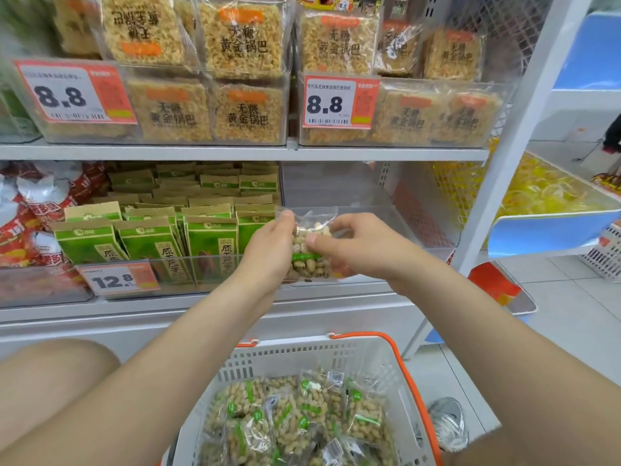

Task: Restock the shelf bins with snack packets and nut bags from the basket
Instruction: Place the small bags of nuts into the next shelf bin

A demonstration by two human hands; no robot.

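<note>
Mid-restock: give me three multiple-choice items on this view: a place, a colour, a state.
1. Where is the held peanut bag?
A. on the floor
B. before the clear bin right of the green packets
C. on the top shelf
2. What colour are the basket handles?
A. blue
B. black
C. orange
3. How is the bag held?
A. by one hand
B. by both hands
C. lying loose
Answers: 1 B, it hangs before that bin; 2 C, the handles show orange; 3 B, left hand and right hand each pinch it.
</note>
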